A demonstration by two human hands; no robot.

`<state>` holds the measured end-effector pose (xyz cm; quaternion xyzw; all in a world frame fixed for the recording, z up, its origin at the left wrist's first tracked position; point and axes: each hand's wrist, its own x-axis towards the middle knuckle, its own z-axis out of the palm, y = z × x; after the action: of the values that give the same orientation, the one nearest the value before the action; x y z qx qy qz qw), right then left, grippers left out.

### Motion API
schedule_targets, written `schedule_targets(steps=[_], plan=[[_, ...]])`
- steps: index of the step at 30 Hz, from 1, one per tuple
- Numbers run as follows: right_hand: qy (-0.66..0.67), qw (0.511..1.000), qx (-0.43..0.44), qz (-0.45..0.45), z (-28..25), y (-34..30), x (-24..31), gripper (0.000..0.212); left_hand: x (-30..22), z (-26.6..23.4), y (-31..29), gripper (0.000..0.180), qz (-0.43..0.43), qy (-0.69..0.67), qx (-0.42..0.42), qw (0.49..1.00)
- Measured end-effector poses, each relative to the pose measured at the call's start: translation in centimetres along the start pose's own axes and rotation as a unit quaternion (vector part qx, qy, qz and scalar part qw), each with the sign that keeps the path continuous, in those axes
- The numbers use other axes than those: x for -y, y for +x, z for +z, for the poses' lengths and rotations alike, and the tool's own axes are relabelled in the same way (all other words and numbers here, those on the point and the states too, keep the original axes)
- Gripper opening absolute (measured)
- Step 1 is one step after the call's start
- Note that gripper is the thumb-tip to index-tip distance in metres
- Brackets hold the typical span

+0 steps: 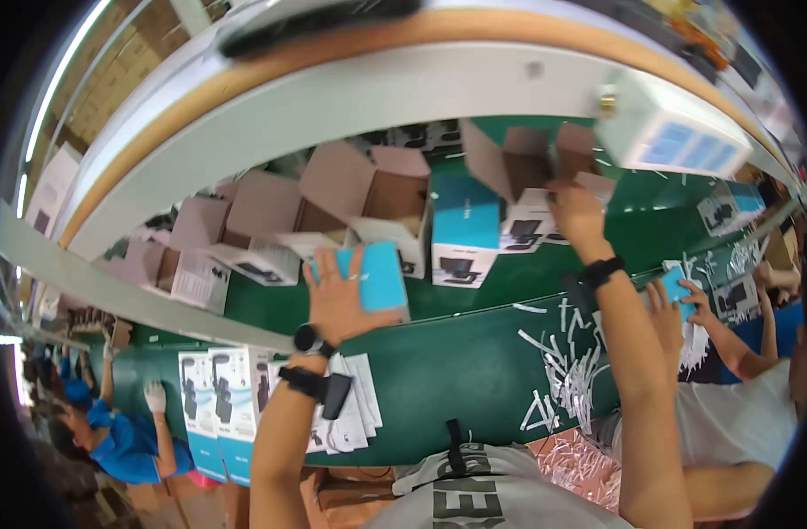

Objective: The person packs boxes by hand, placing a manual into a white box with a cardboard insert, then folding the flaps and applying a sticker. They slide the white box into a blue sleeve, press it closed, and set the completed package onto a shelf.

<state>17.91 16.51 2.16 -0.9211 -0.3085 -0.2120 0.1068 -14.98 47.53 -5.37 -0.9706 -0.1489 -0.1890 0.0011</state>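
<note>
In the middle of the frame, the person's left hand point(333, 304) is spread over the left part of a blue box point(381, 278), its thumb along the near edge. The hand touches the box, but whether this grip is clenched on it I cannot tell. The blue box is at the near side of a row of open cartons point(395, 198) on the green bench point(456, 370).

Right of centre, the right hand point(580, 216) has its fingers bent at the edge of an open box point(523, 220) with raised flaps. Blur hides whether that grip grasps the cardboard or merely rests there. Between the hands stands a closed box with a blue top point(463, 220).

A dark watch point(308, 339) circles the left wrist, and a black band point(602, 271) the right. White paper strips point(571, 375) lie scattered right of centre, and white sheets point(359, 406) lie beside the left forearm. Tall blue-and-white boxes point(230, 397) stand at the lower left, near a co-worker in a blue shirt point(126, 450). At the right edge, another person's hands hold a small blue item point(675, 286).
</note>
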Motion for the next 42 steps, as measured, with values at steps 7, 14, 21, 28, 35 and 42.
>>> schedule_targets(steps=[7,14,21,28,35,42], plan=[[0.025,0.999,-0.020,-0.042,-6.5,-6.7,4.6,0.012,2.4,2.0,1.5,0.114,-0.055,-0.067,-0.035,0.996],[0.299,0.946,0.123,-0.039,-9.2,-19.3,9.7,0.018,-0.1,2.1,-7.0,0.043,-0.096,-0.192,-0.231,0.949],[0.462,0.851,0.173,0.178,-9.6,-25.9,17.5,0.013,4.3,10.1,-31.5,0.076,-0.451,0.057,0.040,0.890],[0.543,0.838,0.011,0.051,-13.6,-30.0,15.1,0.012,2.5,7.5,-31.2,0.075,-0.456,0.063,0.034,0.887],[0.449,0.868,-0.005,0.210,-12.2,-34.2,5.7,0.024,7.0,6.7,-37.0,0.051,-0.507,-0.058,0.061,0.858],[0.486,0.837,0.097,0.233,-5.8,-38.0,7.3,0.068,-4.9,-8.7,-22.9,0.072,-0.264,-0.822,-0.199,0.464]])
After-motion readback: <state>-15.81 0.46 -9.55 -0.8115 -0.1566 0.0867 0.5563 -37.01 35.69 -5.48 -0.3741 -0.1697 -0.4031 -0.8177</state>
